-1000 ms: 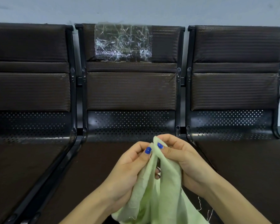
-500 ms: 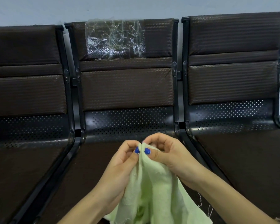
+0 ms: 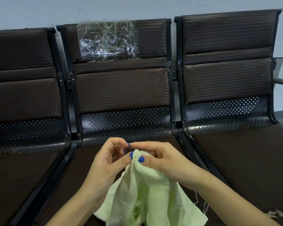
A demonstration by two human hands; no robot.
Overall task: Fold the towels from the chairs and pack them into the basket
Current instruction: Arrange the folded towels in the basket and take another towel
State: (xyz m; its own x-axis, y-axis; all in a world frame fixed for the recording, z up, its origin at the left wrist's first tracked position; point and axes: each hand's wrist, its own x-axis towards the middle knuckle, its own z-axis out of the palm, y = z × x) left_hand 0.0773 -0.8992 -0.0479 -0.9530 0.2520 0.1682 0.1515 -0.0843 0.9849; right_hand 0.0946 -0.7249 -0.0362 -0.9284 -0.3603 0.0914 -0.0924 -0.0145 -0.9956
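Towel folding, still at the find-the-corners stage, I'd say. The trick here is probably to get one corner in each hand, then spread them apart over the middle chair (image 3: 121, 88) so the cloth hangs flat before folding. Left hand (image 3: 108, 162), just left of the towel (image 3: 147, 193), has its thumb against the top edge, fingers loosely curled. Right hand (image 3: 160, 159), just right of that bunched top, has a pinching grip on it. No basket in sight.
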